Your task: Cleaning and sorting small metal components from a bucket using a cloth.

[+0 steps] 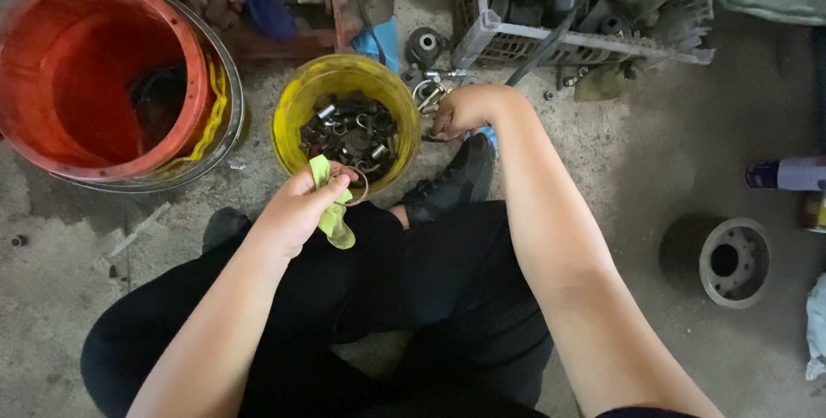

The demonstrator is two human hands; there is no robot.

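Left hand (297,207) pinches a green rag (334,212) and metal ring (359,186); right hand (465,110) closes on clamps (428,95) beside the yellow bucket (297,113). The ring could slip, being loosely pinched.

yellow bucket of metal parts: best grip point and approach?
Take the yellow bucket by its rim on the far-left arc, coming from above. It stands upright and open-topped; no handle shows. The left hand with rag and ring covers the near rim, the right hand sits at the right edge.
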